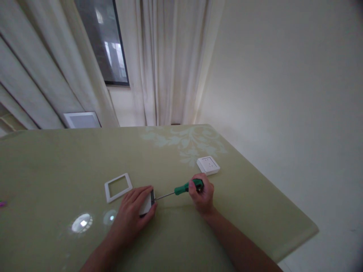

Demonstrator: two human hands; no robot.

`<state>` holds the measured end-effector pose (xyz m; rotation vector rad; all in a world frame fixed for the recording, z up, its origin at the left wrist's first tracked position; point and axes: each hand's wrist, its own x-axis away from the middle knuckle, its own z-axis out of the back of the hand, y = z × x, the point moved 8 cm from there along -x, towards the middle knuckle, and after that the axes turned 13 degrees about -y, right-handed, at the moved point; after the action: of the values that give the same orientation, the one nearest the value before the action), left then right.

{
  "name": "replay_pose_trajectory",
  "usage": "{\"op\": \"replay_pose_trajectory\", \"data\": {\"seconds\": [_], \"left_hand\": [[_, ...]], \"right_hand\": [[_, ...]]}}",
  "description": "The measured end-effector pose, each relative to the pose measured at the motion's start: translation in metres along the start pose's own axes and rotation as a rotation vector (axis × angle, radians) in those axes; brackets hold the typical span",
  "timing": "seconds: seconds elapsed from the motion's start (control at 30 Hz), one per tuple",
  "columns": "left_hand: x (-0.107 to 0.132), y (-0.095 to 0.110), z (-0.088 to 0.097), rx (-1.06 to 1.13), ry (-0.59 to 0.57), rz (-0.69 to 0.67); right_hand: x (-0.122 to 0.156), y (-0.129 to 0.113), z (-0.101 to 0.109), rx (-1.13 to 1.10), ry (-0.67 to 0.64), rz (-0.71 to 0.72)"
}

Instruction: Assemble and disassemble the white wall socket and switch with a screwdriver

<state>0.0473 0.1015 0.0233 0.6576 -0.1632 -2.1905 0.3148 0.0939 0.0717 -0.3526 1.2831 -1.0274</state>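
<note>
A green-handled screwdriver (181, 189) is gripped in my right hand (202, 193), its metal shaft pointing left. Its tip meets the dark edge of a small white wall switch or socket panel (146, 205); I cannot tell which kind it is. My left hand (133, 207) holds that panel down on the table, fingers over the far side and thumb along the near side, so much of it is hidden. Just beyond my left hand lies a white rectangular frame (109, 192). Beyond my right hand rests a white wall socket (208, 165) with its slotted face up.
The table (70, 162) has a pale green cover with a leaf pattern at the far right. A wall (283, 94) runs along its right side; curtains (170, 68) hang behind. A small pink object (2, 204) lies at the left edge.
</note>
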Motion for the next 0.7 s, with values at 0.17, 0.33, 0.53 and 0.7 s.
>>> {"op": "replay_pose_trajectory", "data": {"seconds": [0.17,0.33,0.53,0.7], "left_hand": [[0.001,-0.017,0.006,-0.035,0.034,0.009],[0.001,-0.022,0.006,-0.033,0.054,0.058],[0.002,-0.033,0.009,-0.067,0.062,0.119],[0.0,-0.026,0.009,-0.084,0.071,0.056]], "right_hand": [[-0.002,0.024,-0.02,-0.049,-0.139,-0.152],[-0.005,0.049,-0.03,-0.059,-0.243,-0.311],[-0.004,0.061,-0.042,-0.053,-0.349,-0.378],[-0.011,0.045,-0.033,-0.061,-0.286,-0.234]]}}
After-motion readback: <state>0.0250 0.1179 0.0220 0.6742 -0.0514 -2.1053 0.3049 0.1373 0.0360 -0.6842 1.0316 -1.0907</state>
